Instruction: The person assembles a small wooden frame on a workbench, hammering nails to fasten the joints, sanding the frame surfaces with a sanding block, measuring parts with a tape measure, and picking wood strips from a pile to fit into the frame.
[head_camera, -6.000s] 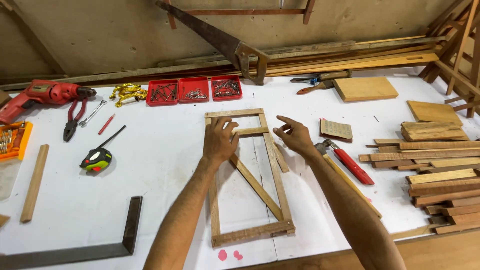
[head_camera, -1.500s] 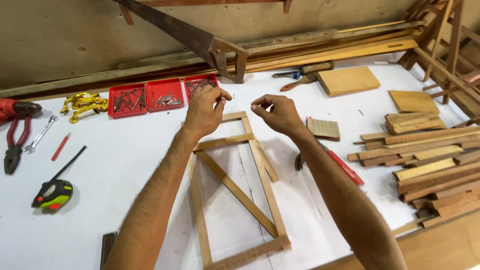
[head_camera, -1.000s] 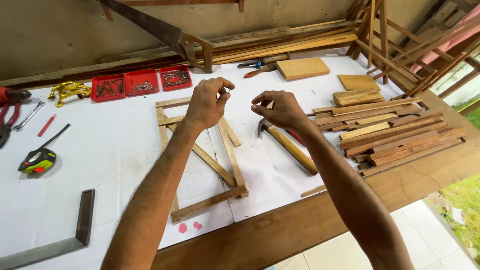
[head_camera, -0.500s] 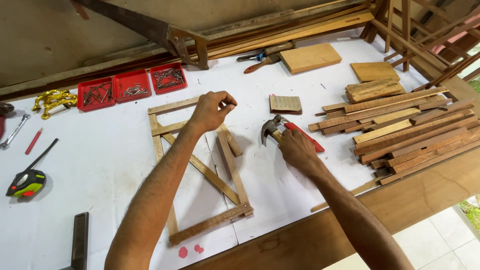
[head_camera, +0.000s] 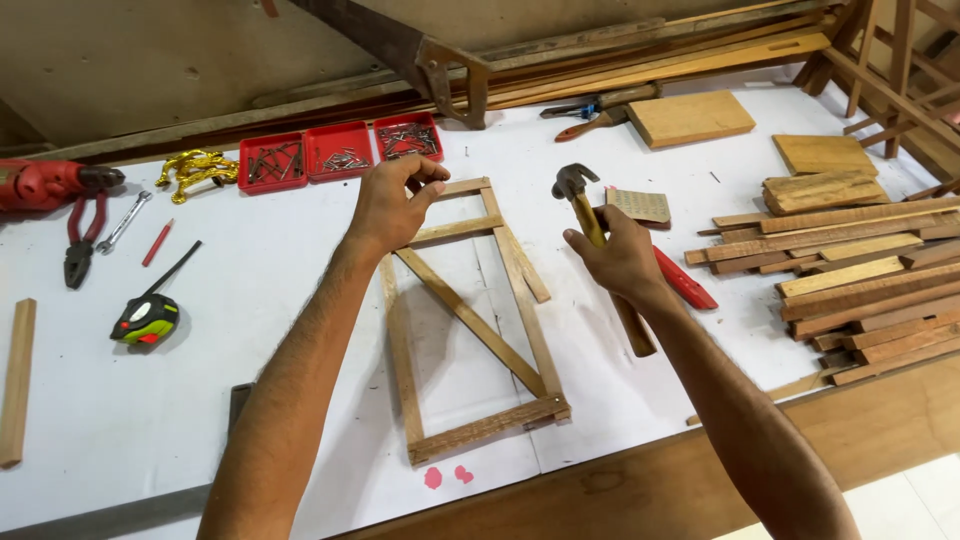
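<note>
A rectangular wooden frame (head_camera: 470, 318) with a diagonal brace lies flat on the white-covered bench (head_camera: 250, 330). My left hand (head_camera: 392, 205) hovers over the frame's top left corner. Its thumb and forefinger are pinched together, and anything between them is too small to make out. My right hand (head_camera: 620, 260) grips the wooden handle of a claw hammer (head_camera: 574, 184). The hammer is held up just right of the frame, with its head pointing away from me.
Three red trays of nails (head_camera: 340, 157) sit behind the frame, below a hand saw (head_camera: 420, 50). On the left are pliers (head_camera: 75, 240), a tape measure (head_camera: 145, 318) and a red drill (head_camera: 40, 183). Stacked wooden slats (head_camera: 860, 270) fill the right. A red-handled tool (head_camera: 688, 282) lies beside my right hand.
My right hand reached down to the hammer lying right of the frame, took its handle and raised it. My left hand stayed pinched over the frame's top.
</note>
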